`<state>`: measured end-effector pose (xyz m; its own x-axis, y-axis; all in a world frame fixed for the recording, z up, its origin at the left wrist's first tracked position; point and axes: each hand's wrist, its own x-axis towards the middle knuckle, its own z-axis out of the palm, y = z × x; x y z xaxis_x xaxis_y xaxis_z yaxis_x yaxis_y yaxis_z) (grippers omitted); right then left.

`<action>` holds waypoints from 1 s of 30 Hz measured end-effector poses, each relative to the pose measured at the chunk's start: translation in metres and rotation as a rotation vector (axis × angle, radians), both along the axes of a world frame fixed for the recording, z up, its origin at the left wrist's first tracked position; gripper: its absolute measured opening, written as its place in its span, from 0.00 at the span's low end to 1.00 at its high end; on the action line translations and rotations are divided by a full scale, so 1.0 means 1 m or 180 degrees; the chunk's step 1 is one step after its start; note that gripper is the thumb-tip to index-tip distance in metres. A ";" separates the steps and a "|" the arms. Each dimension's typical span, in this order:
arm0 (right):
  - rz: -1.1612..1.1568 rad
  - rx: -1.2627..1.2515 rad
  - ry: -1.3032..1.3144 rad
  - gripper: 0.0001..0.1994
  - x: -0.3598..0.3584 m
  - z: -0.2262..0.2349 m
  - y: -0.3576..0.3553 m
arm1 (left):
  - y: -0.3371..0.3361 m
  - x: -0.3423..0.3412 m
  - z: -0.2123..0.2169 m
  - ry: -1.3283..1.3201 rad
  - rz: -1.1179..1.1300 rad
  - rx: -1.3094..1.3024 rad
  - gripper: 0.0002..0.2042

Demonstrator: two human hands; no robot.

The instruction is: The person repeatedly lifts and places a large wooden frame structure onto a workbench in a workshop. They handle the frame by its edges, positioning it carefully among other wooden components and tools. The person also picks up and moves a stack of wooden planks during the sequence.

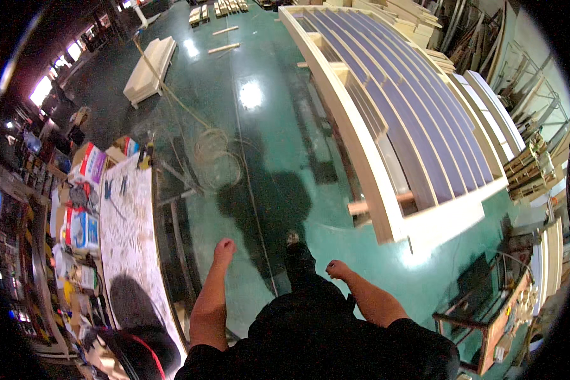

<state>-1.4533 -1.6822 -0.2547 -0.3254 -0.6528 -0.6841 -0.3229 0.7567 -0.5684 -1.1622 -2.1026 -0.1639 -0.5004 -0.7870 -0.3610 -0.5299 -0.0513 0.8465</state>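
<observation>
My left hand (225, 247) hangs over the green floor, fingers curled in, with nothing showing in it. The long white workbench (128, 221) is the thing nearest to it, on the left. My right hand (337, 270) is closed in a loose fist beside my dark trouser leg, and no object shows in it. Ahead and to the right lies a large pale wooden frame (354, 136) with curved slats and dark purplish panels between them. Both hands are apart from the bench and the frame.
Boxes (82, 228) and tools crowd the bench's left side; pliers (108, 189) lie on top. A hose (218, 158) coils on the floor ahead. Stacked pale boards (150, 69) stand farther off. At lower right is a metal-framed cart (487, 329), with timber leaning behind.
</observation>
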 end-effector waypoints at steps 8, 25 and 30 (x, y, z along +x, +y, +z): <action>0.0854 -0.0332 0.0104 0.16 -0.143 -0.013 -0.355 | -0.130 -0.127 0.030 -0.1093 -0.0765 -0.0274 0.16; -0.1232 0.0788 -0.1025 0.10 -0.552 0.064 -0.699 | -0.463 -0.325 -0.113 -0.1441 -0.0262 0.1073 0.11; -0.1472 -0.0856 -0.0830 0.06 -0.640 0.126 -0.900 | -0.806 -0.624 0.087 0.1143 0.0497 -0.0460 0.10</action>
<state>-2.0935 -2.5823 -0.1287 -0.4607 -0.6447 -0.6099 0.1820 0.6040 -0.7759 -1.7862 -2.9081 -0.0772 -0.4450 -0.8931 -0.0655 -0.1948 0.0252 0.9805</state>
